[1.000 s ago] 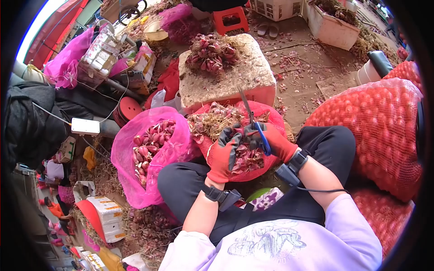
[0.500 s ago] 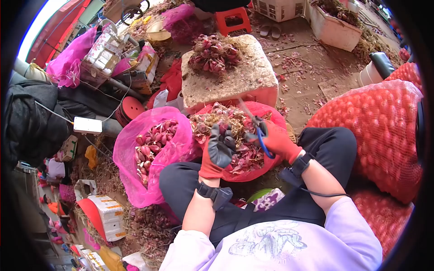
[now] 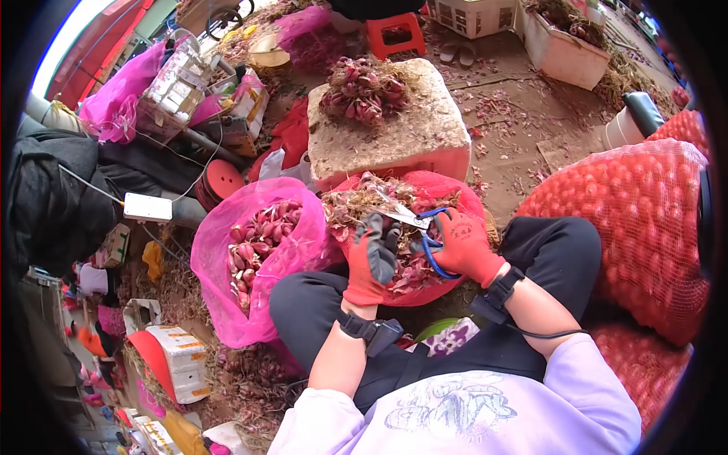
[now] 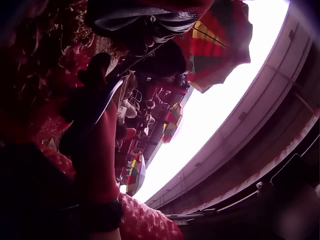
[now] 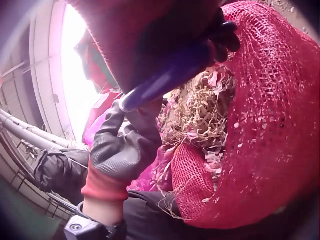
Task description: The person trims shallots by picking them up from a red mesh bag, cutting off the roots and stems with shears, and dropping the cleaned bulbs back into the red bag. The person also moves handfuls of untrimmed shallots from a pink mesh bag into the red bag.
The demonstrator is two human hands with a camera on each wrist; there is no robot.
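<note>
Blue-handled scissors (image 3: 429, 241) are held in my gloved right hand (image 3: 467, 241), their blades spread and pointing toward the upper left. My left hand (image 3: 370, 259), in a red glove with a grey palm, is close to the blades with its fingers bent; I cannot tell whether a shallot is in it. Both hands are over a red mesh bag (image 3: 472, 203) of dry stalks, roots and skins (image 3: 360, 199). In the right wrist view the scissors' blue handle (image 5: 167, 75) overlaps the left fingertips. Left of the hands, a pink mesh bag (image 3: 206, 262) holds trimmed shallots (image 3: 254, 246).
A heap of untrimmed shallots (image 3: 364, 89) lies on a foam block (image 3: 436, 125) ahead. Large red mesh sacks (image 3: 622, 220) stand at the right. A red stool (image 3: 396, 35) and white crates (image 3: 565, 47) are farther back. Shed skins litter the ground.
The left hand turned palm-up and drew away from the scissors, then came back beside them. In the right hand the scissors swung from upright toward the left, their blades now spread.
</note>
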